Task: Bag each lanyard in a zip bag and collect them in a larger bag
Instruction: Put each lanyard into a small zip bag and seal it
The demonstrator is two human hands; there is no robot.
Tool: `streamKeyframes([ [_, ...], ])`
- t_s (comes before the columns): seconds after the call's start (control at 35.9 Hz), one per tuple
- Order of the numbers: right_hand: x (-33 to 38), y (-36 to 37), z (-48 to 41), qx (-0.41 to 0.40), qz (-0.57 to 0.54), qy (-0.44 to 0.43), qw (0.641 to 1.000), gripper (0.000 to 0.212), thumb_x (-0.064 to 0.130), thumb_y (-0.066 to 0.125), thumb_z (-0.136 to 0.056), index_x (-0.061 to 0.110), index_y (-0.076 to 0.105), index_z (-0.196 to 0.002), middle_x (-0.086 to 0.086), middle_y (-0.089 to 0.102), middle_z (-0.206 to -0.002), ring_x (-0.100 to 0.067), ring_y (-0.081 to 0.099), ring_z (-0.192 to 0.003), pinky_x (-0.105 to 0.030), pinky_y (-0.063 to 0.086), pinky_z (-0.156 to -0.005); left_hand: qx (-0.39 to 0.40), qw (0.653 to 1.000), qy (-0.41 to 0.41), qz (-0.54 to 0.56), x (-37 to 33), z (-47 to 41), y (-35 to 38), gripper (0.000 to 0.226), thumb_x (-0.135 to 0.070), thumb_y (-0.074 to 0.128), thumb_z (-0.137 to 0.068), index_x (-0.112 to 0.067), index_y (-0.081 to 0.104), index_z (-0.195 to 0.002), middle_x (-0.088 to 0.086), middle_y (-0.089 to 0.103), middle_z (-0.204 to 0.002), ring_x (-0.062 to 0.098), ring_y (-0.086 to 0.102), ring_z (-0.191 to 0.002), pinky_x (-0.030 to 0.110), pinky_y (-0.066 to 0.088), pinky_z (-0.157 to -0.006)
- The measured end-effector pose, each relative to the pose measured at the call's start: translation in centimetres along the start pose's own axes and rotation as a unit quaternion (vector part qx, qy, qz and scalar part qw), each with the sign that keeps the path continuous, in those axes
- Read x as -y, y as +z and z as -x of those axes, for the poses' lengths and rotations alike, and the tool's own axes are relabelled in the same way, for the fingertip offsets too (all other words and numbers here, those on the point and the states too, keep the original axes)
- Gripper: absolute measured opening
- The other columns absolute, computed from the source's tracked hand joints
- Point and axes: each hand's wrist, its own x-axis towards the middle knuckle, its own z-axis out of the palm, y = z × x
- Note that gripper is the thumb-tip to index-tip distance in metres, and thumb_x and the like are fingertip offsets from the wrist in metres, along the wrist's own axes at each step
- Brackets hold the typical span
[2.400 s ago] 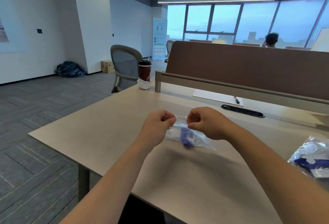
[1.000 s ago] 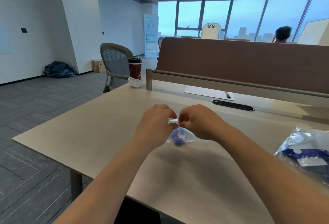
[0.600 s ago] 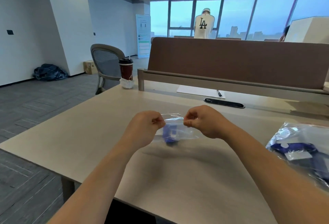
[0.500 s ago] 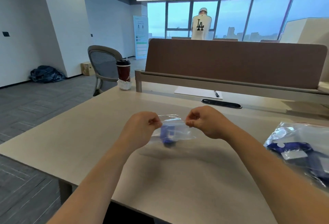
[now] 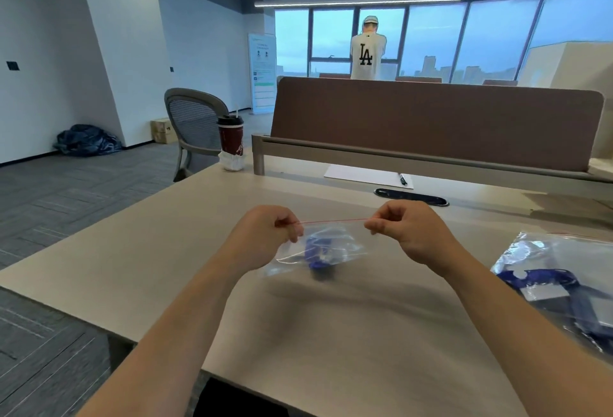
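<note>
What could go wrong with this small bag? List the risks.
Both the left hand and right hand pinch only the top corners of the small zip bag; a slip could drop it. Whether its red zip strip is fully sealed is unclear; if not, the blue lanyard could fall out later.

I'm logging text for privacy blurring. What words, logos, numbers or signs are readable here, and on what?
"LA": on the back of the white shirt of the person at the window.
On the standing banner: print too small to read.
On the red cup: a mark, too blurred to read.
On the zip bag and the larger bag: nothing legible.
</note>
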Motion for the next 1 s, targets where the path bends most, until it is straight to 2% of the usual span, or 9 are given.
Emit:
streamKeyframes([
  [0.08, 0.3, -0.5, 0.2, -0.001, 0.007, -0.006, 1.000, 0.015, 0.031, 0.072, -0.086, 0.016, 0.072, -0.082, 0.001, 0.071, -0.076, -0.015, 0.063, -0.072, -0.021, 0.045, -0.063, 0.012, 1.000, 0.002, 0.026, 0.0, 0.1, -0.3, 0.013, -0.023, 0.064, -0.095, -0.023, 0.071, -0.084, -0.007, 0.068, -0.075, 0.007, 0.061, -0.070, 0.012, 0.042, -0.062],
  [0.19, 0.9, -1.5, 0.0, -0.043, -0.010, -0.005, 0.999, 0.017, 0.030, 0.070, -0.088, 0.015, 0.073, -0.079, -0.002, 0.071, -0.077, -0.019, 0.063, -0.074, -0.029, 0.050, -0.068, -0.016, 0.999, -0.007, 0.049, 0.9, -0.1, -1.2, 0.013, -0.019, 0.064, -0.095, -0.022, 0.071, -0.084, -0.007, 0.070, -0.074, 0.005, 0.062, -0.066, 0.009, 0.042, -0.057],
  [0.31, 1.3, -2.2, 0.3, -0.042, -0.003, 0.007, 0.999, 0.020, 0.027, 0.064, -0.092, 0.013, 0.069, -0.078, -0.004, 0.068, -0.067, -0.018, 0.056, -0.056, -0.028, 0.047, -0.057, -0.033, 0.997, -0.003, 0.073, 1.0, -0.3, -1.6, 0.021, -0.020, 0.061, -0.096, -0.025, 0.069, -0.078, -0.007, 0.070, -0.071, -0.001, 0.059, -0.059, 0.009, 0.044, -0.054],
  [0.47, 1.8, -3.7, 0.7, -0.075, -0.046, 0.040, 0.995, 0.020, 0.027, 0.051, -0.101, 0.008, 0.054, -0.095, 0.001, 0.076, -0.080, -0.023, 0.070, -0.058, -0.029, 0.053, -0.051, -0.079, 0.985, 0.024, 0.151, -0.1, -0.5, -2.0, 0.025, -0.019, 0.054, -0.100, -0.017, 0.071, -0.083, -0.005, 0.071, -0.073, 0.003, 0.056, -0.061, 0.023, 0.044, -0.061],
  [0.64, 2.3, -7.1, 1.4, -0.153, -0.046, 0.026, 0.987, 0.021, 0.027, 0.051, -0.101, 0.008, 0.052, -0.091, -0.004, 0.076, -0.076, -0.021, 0.065, -0.052, -0.031, 0.047, -0.049, -0.087, 0.981, 0.070, 0.158, -4.4, -1.6, -1.0, 0.027, -0.021, 0.048, -0.102, -0.015, 0.069, -0.087, -0.003, 0.070, -0.081, 0.011, 0.060, -0.074, 0.023, 0.043, -0.064],
  [0.7, 2.5, -8.6, 1.5, -0.187, -0.019, 0.011, 0.982, 0.020, 0.026, 0.054, -0.100, 0.009, 0.053, -0.089, -0.001, 0.075, -0.073, -0.010, 0.057, -0.044, -0.026, 0.044, -0.046, -0.098, 0.977, 0.086, 0.166, -5.8, -2.1, -0.9, 0.030, -0.021, 0.046, -0.103, -0.013, 0.068, -0.084, -0.002, 0.070, -0.081, 0.012, 0.062, -0.077, 0.027, 0.047, -0.068],
  [0.78, 2.9, -11.1, 2.0, -0.234, 0.029, -0.013, 0.972, 0.019, 0.029, 0.056, -0.099, 0.013, 0.055, -0.088, 0.003, 0.074, -0.071, -0.009, 0.051, -0.043, -0.028, 0.043, -0.047, -0.092, 0.973, 0.107, 0.183, -8.4, -3.0, -0.8, 0.034, -0.022, 0.042, -0.105, -0.012, 0.067, -0.085, 0.000, 0.071, -0.081, 0.015, 0.064, -0.078, 0.030, 0.052, -0.074],
  [0.92, 3.2, -16.2, 3.1, -0.314, 0.142, -0.046, 0.938, 0.020, 0.037, 0.054, -0.099, 0.024, 0.052, -0.084, 0.010, 0.070, -0.066, -0.005, 0.060, -0.055, -0.035, 0.049, -0.056, -0.072, 0.961, 0.145, 0.224, -14.2, -4.7, -0.2, 0.033, -0.018, 0.043, -0.105, -0.005, 0.065, -0.085, 0.003, 0.071, -0.074, 0.017, 0.065, -0.067, 0.033, 0.054, -0.066],
  [1.0, 3.4, -19.1, 4.2, -0.344, 0.168, -0.041, 0.923, 0.019, 0.035, 0.054, -0.099, 0.021, 0.055, -0.086, 0.007, 0.068, -0.064, -0.009, 0.062, -0.058, -0.034, 0.050, -0.057, -0.058, 0.951, 0.148, 0.265, -17.4, -5.9, 0.8, 0.033, -0.017, 0.046, -0.104, 0.001, 0.065, -0.083, 0.008, 0.071, -0.072, 0.017, 0.062, -0.061, 0.034, 0.053, -0.063],
])
